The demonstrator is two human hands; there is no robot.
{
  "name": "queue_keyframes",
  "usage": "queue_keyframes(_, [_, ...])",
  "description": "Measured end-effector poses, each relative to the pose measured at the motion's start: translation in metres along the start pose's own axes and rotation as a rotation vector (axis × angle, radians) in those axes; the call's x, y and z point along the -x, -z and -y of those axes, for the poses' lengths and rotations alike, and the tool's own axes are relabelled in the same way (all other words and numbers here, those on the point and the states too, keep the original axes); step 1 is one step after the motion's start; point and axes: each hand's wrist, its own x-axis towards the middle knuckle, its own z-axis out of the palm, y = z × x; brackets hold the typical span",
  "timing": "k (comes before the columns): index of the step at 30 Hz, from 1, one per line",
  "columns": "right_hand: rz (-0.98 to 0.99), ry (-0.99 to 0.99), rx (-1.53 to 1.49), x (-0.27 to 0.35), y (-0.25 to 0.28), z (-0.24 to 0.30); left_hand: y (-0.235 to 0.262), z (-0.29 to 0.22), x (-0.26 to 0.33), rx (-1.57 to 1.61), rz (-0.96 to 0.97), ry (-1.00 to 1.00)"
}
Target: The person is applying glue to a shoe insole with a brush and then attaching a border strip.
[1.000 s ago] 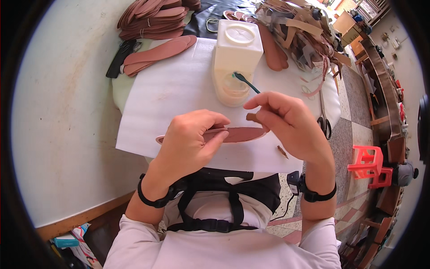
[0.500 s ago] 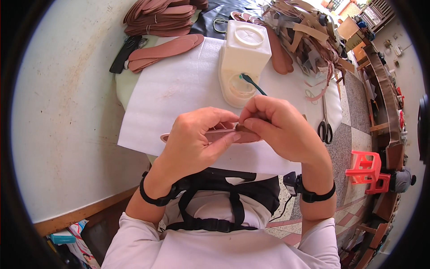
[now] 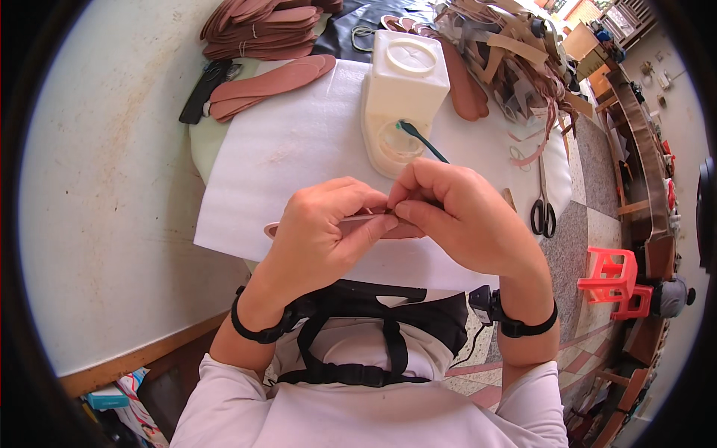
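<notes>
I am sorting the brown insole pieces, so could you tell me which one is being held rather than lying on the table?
The thin brown insole piece pinched between both hands; the others lie stacked beyond.

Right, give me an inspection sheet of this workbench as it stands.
Surface: round table under a white foam sheet.
Job's things: thin brown insole strip pinched between both hands.
Clutter: white plastic jug lying flat, green-handled brush in its cut opening; stacked brown insoles; leather strap heap; scissors.
Grippers: left hand and right hand closed on the strip, fingertips meeting.
Cables: thin black lead below the right wristband.
Surroundings: tiled floor, red plastic stool.
</notes>
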Motion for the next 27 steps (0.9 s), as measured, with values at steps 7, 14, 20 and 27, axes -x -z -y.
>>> queue_keyframes(7, [-0.014,0.013,-0.022,0.001,0.000,-0.002,0.001,-0.004,0.001,0.014,0.004,0.055])
queue_keyframes(14, [-0.061,-0.011,-0.098,0.006,0.000,-0.007,0.002,-0.001,0.003,0.011,0.015,0.127])
queue_keyframes(20, [-0.144,0.011,-0.204,0.008,-0.001,-0.011,0.002,-0.004,0.003,-0.012,0.017,0.116])
queue_keyframes(27, [-0.233,-0.031,-0.231,0.017,-0.003,-0.017,-0.001,-0.004,0.004,-0.005,-0.012,0.110])
